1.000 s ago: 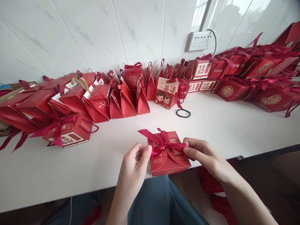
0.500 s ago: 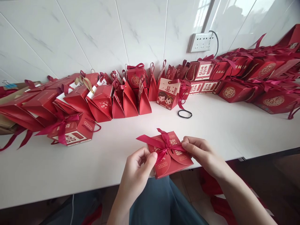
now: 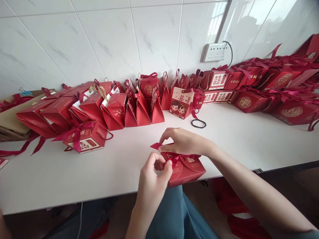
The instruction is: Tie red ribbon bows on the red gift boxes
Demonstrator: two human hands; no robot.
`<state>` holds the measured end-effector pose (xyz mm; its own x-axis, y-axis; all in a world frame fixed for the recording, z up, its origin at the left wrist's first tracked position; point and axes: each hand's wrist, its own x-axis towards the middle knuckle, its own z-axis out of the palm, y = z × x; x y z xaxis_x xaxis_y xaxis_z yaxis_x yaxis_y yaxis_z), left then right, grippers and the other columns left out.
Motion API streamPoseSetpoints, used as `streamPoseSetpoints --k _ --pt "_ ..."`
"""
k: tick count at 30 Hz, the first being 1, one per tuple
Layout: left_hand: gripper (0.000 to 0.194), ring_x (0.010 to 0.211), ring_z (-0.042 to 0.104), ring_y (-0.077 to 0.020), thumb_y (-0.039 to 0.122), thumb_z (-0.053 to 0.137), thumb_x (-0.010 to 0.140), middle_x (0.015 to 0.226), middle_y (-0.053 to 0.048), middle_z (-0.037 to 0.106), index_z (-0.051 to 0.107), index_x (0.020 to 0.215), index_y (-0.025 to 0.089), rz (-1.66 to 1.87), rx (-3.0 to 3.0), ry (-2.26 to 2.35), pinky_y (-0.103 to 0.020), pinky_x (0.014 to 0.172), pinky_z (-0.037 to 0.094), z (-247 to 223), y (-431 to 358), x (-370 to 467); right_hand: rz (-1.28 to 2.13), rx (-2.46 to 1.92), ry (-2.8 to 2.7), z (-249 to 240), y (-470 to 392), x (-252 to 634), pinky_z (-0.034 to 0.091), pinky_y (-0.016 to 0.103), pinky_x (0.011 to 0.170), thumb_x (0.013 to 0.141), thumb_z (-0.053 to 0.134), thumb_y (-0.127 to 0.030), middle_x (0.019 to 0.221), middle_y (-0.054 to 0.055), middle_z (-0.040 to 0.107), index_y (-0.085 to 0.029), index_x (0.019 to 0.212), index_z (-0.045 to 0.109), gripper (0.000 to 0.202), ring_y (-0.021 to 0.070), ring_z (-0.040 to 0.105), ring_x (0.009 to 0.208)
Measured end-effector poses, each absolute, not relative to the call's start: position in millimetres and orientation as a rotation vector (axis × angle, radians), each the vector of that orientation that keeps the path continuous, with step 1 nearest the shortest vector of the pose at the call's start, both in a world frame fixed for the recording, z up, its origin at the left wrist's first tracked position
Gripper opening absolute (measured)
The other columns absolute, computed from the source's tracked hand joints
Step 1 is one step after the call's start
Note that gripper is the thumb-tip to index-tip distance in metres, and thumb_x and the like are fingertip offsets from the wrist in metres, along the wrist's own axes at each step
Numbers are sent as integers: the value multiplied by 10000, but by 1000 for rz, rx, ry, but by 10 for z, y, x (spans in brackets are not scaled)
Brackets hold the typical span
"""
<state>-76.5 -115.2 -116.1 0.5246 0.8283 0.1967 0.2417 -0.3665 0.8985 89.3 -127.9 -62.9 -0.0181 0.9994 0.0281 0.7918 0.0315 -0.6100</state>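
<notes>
A red gift box with gold characters lies at the front edge of the white table. A dark red ribbon is tied in a bow across its top. My left hand pinches the bow's near left loop between thumb and fingers. Reaching over the box, my right hand has thumb and fingers closed on the ribbon's left tail, whose pointed tip sticks out past them. My right hand and wrist cover much of the box's far side.
Rows of red gift boxes line the wall, with more piled at the right. A ribbon-tied box stands at the left. Behind my right hand lies a black elastic band. A socket strip is on the wall.
My right hand has let go of the bow's right side and crossed leftward over the box to the left tail. My left hand stays at the near left loop. The view has shifted slightly.
</notes>
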Motion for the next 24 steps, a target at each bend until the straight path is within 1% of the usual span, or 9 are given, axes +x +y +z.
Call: streamPoseSetpoints --k 2,4,5,7,9,11,13,16,24 --pt "127 630 492 -112 272 537 821 660 30 478 480 729 206 882 1939 871 -211 613 458 -1189 -1151 -778 694 -1785 -1859 -645 -1210 896 424 264 624 823 599 -315 790 28 678 -186 819 688 157 169 605 709" --pt "28 719 532 -131 225 522 835 763 0 535 525 814 207 937 2018 825 -241 681 486 -1208 -1146 -787 717 -1749 -1795 -661 -1196 905 411 246 597 828 572 -248 707 0 664 -174 754 666 141 134 579 636" --pt "38 782 549 -142 200 509 843 824 -17 552 543 858 209 967 2062 787 -260 728 495 -1215 -1141 -788 703 -1742 -1752 -669 -1202 909 408 241 597 829 564 -236 693 -5 659 -170 729 652 149 124 570 623" --pt "128 937 557 -166 159 476 864 950 -49 563 574 927 214 1005 2150 700 -304 835 496 -1222 -1124 -786 678 -1754 -1673 -683 -1223 911 403 239 597 831 559 -243 679 -8 654 -168 693 630 173 116 559 612" --pt "208 1101 520 -188 134 440 885 1090 -72 556 594 994 222 989 2237 618 -347 941 466 -1224 -1101 -781 667 -1777 -1618 -695 -1241 905 402 239 596 833 556 -254 683 -5 656 -169 683 624 185 118 558 617" --pt "279 1216 464 -200 115 410 898 1216 -76 532 596 1069 235 943 2317 548 -373 1014 424 -1225 -1078 -778 669 -1805 -1575 -709 -1250 895 406 239 596 830 548 -244 692 2 661 -170 678 625 186 123 566 631" --pt "333 1267 431 -201 105 395 904 1274 -61 522 584 1136 251 901 2376 505 -379 1051 395 -1226 -1058 -780 681 -1832 -1536 -724 -1251 888 412 238 593 823 541 -228 694 7 665 -169 676 626 180 125 572 631" --pt "384 1286 416 -192 101 379 910 1267 -34 542 572 1191 276 846 2414 477 -375 1073 376 -1228 -1035 -787 698 -1863 -1488 -750 -1243 892 419 242 587 817 541 -235 675 10 661 -166 664 621 186 124 568 603" --pt "407 1325 333 -196 115 352 928 1282 -10 519 541 1237 298 754 2366 437 -398 1100 344 -1257 -990 -790 654 -1895 -1400 -823 -1168 920 420 243 596 804 561 -237 647 7 645 -166 660 615 169 134 570 613"
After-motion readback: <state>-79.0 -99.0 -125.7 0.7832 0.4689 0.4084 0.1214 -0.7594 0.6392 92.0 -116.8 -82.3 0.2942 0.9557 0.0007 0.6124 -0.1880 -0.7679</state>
